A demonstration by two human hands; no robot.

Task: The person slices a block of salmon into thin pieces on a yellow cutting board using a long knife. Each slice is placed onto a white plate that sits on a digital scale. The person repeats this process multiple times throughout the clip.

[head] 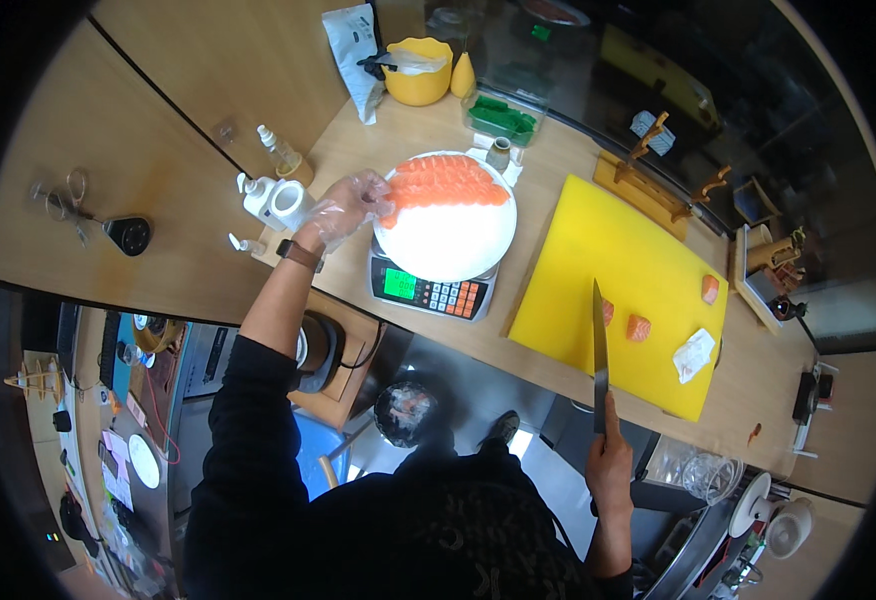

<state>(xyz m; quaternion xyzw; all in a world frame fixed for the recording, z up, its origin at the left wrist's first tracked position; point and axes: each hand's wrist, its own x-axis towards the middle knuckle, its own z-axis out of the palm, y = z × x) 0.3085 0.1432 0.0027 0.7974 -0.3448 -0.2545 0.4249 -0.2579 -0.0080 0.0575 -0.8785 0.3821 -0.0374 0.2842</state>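
Observation:
My left hand (357, 196), in a clear plastic glove, reaches over the left rim of a round white plate (445, 240). Its curled fingertips meet the end of the rows of salmon slices (445, 181); whether they pinch a slice is hidden. The plate rests on a digital scale (438, 292) with a lit green display. My right hand (609, 465) grips a long kitchen knife (600, 337) by its handle, forefinger along it. The blade extends over a yellow cutting board (580, 247), partly covering one salmon piece (608, 310). Other salmon pieces (638, 328) lie to its right.
A crumpled white cloth or paper (694, 355) lies on the board. Behind it stands a wooden knife rack (640, 191). A small ceramic cup (498, 154) and a clear box of green leaf dividers (504, 118) stand beyond the plate. Pump bottles (259, 196) line the left edge.

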